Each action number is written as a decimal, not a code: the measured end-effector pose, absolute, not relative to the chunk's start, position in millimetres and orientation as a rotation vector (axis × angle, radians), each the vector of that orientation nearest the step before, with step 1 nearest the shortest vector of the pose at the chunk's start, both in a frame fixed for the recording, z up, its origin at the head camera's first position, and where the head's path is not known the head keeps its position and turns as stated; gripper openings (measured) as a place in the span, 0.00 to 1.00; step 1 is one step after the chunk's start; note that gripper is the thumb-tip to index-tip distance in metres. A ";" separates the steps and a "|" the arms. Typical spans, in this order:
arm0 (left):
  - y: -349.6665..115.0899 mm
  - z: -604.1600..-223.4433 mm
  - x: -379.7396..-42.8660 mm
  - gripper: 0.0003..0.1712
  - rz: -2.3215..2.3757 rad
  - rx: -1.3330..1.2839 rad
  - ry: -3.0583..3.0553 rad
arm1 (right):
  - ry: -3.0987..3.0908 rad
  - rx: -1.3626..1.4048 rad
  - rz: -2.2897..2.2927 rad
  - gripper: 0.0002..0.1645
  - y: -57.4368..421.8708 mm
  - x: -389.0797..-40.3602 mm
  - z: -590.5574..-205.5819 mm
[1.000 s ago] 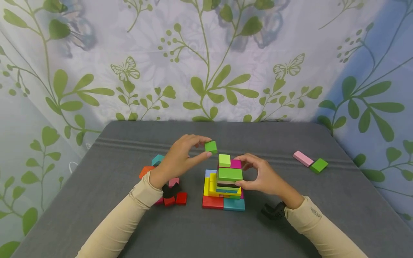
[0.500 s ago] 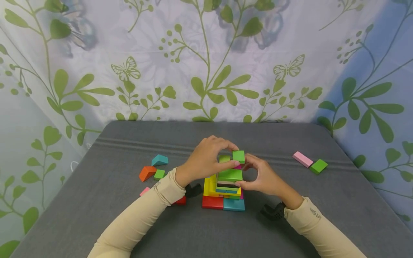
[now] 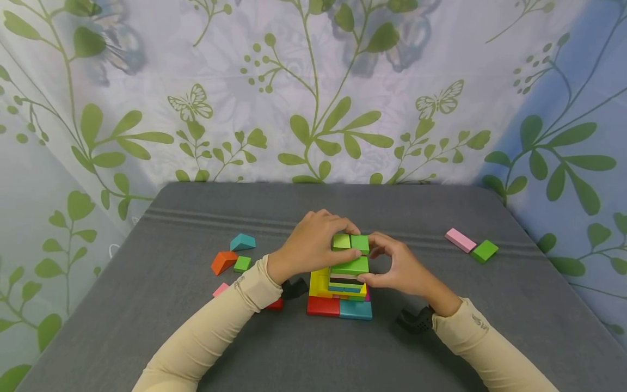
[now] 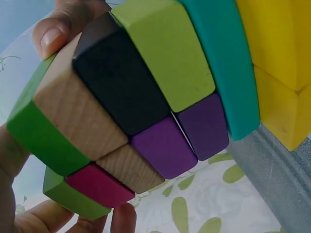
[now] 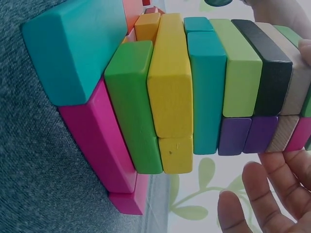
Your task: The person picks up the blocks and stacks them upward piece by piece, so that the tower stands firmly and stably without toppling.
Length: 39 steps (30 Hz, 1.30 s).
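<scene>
A tower of coloured wooden blocks (image 3: 349,265) stands in the middle of the grey table. On its top, my left hand (image 3: 315,239) pinches a small green block (image 3: 360,244) from above, right beside a lime block (image 3: 341,242). My right hand (image 3: 397,267) holds the tower's upper right side, thumb at the front and fingers toward the back. In the right wrist view, yellow (image 5: 170,80), teal (image 5: 208,87), lime and black (image 5: 273,73) layers follow one another upward. The left wrist view shows purple blocks (image 4: 164,148) behind the lime and black ones.
Left of the tower lie a teal arch-like block (image 3: 243,242), an orange block (image 3: 223,262) and a small green block (image 3: 242,264). Pink and red pieces are partly hidden by the left sleeve (image 3: 210,332). A pink bar (image 3: 460,240) and green block (image 3: 485,251) lie at the right.
My left hand has carried the small green block rightward and lowered it onto the tower's top beside the lime block. The right hand stays at the tower's side.
</scene>
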State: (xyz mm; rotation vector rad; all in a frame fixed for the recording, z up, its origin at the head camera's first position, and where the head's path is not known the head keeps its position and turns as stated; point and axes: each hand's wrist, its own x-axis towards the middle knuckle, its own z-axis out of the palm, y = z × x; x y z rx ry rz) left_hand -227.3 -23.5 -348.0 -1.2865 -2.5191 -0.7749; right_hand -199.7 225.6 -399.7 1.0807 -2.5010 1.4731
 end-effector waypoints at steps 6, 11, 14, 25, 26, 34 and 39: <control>-24.7 -349.0 -227.7 0.21 -0.791 -1.301 -2.524 | -2.522 1.071 1.491 0.28 227.1 -200.1 -400.4; -30.3 -350.1 -227.5 0.25 -0.819 -1.278 -2.527 | -2.534 1.066 1.487 0.28 227.1 -199.9 -399.1; -35.2 -349.2 -226.3 0.26 -0.851 -1.238 -2.538 | -2.539 1.061 1.488 0.29 227.0 -200.0 -397.9; -39.1 -348.1 -225.4 0.23 -0.885 -1.242 -2.522 | -2.523 1.074 1.478 0.30 227.3 -201.2 -399.5; -39.1 -348.0 -225.5 0.23 -0.885 -1.248 -2.520 | -2.522 1.074 1.481 0.30 227.4 -201.5 -399.8; -52.7 -347.1 -228.4 0.28 -0.958 -1.294 -2.538 | -2.497 1.090 1.480 0.32 226.6 -202.6 -400.1; -84.5 -348.6 -234.0 0.23 -1.090 -1.316 -2.610 | -2.499 1.085 1.477 0.33 226.3 -202.2 -399.5</control>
